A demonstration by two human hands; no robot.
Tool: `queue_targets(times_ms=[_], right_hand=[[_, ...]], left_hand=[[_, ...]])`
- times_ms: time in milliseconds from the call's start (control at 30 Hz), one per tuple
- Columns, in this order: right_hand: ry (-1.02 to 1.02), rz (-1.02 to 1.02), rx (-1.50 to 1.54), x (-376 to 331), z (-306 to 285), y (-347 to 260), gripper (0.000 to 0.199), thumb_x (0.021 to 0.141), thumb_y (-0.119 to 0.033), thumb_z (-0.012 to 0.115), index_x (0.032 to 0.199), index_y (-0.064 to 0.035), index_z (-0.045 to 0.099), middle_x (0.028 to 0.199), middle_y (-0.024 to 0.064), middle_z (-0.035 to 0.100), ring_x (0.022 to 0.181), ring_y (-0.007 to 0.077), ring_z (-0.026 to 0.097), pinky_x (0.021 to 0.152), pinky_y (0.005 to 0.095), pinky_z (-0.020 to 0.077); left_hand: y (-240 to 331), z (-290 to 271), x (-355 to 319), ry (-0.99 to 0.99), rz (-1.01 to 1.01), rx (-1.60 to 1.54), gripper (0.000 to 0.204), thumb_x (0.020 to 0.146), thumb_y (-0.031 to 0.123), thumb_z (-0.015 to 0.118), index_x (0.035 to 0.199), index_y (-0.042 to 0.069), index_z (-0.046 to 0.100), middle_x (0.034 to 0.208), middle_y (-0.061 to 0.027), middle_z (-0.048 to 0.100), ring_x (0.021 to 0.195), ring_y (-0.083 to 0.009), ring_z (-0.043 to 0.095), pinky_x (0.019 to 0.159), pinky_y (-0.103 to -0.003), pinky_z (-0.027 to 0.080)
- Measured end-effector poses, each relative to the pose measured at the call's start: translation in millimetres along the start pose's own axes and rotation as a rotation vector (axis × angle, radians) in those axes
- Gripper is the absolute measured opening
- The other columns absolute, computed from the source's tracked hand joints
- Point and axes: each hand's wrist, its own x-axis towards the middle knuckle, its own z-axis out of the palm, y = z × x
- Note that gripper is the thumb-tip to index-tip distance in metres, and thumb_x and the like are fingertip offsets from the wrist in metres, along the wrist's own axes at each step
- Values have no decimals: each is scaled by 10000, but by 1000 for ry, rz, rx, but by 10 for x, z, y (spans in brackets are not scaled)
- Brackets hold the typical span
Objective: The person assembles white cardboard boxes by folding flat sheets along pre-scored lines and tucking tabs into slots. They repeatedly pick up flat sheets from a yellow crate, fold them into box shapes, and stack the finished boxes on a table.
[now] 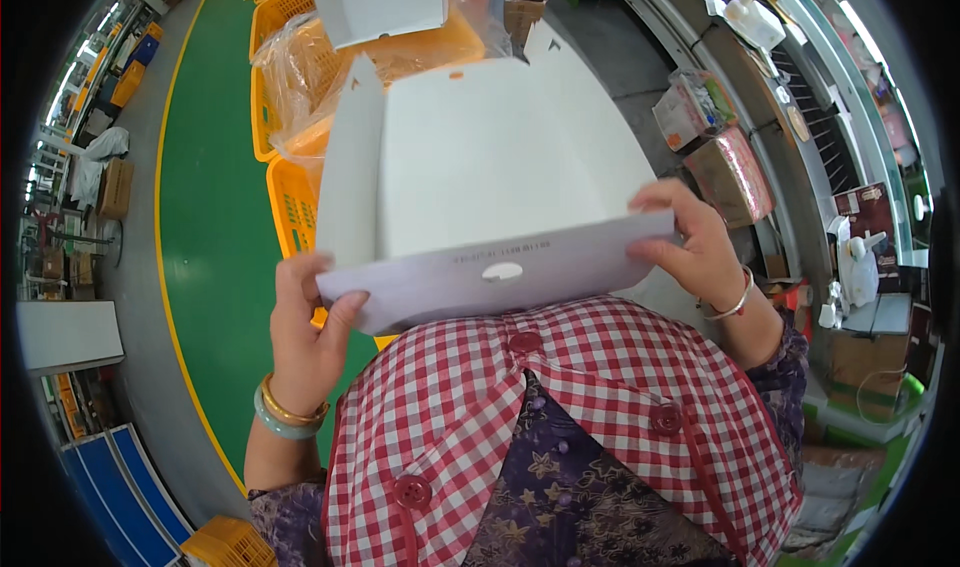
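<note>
White box [490, 157] (open, empty) between both hands

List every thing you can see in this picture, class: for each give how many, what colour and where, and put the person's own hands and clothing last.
Cardboard box: one, white, half folded, held up in the centre.
Crates: several, yellow, left of the box, some under clear plastic wrap.
Floor: green with a yellow line, grey beyond, on the left.
Small cartons: two or so, patterned, on the right.
Bottle: one, white, top right.
Panels: a few, blue, bottom left.
Bangles: green and gold, on the left wrist.
Bracelet: one, silvery, on the right wrist.
Apron: one, red and white check, bottom centre.
Left hand: grips the box's lower left corner.
Right hand: grips the box's right edge.
</note>
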Motion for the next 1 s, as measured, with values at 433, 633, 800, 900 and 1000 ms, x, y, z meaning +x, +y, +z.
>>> queue_targets(times_ms=[433, 633, 800, 900, 1000], right_hand=[[-42, -163, -396, 206, 110, 25, 335, 844, -164, 619, 1179, -170, 622, 874, 90, 617, 685, 212, 591, 594, 284, 469], [-99, -343, -524, 319, 37, 59, 225, 873, -200, 566, 1052, -120, 678, 872, 84, 645, 808, 227, 598, 710, 333, 480], [-238, -336, -542, 280, 36, 147, 192, 867, -243, 572, 911, -93, 684, 863, 43, 650, 846, 238, 574, 747, 351, 453], [-310, -364, -466, 231, 36, 199, 166, 844, -247, 595, 811, -96, 657, 841, 13, 628, 779, 230, 555, 693, 354, 441], [-257, -507, -471, 156, 116, 13, 106, 820, -208, 601, 791, -107, 604, 788, 16, 569, 722, 216, 531, 659, 355, 424]], left_hand=[[173, 33, 156, -101, 165, 650, 336, 858, 28, 581, 1179, 119, 620, 878, -98, 550, 711, -206, 546, 627, -274, 461], [237, -57, 426, -298, 506, 801, 268, 820, 45, 601, 1078, 87, 658, 984, -109, 610, 786, -261, 606, 645, -320, 495], [231, 172, 309, -321, 597, 578, 187, 791, 100, 644, 975, 74, 665, 807, -85, 615, 685, -254, 594, 576, -336, 483], [128, 158, 229, -513, 483, 623, 115, 770, 109, 664, 872, 60, 646, 684, -70, 573, 613, -247, 573, 528, -343, 461], [99, 118, 211, -549, 455, 564, 104, 755, 127, 672, 781, 60, 596, 642, -71, 538, 581, -251, 559, 507, -356, 449]])
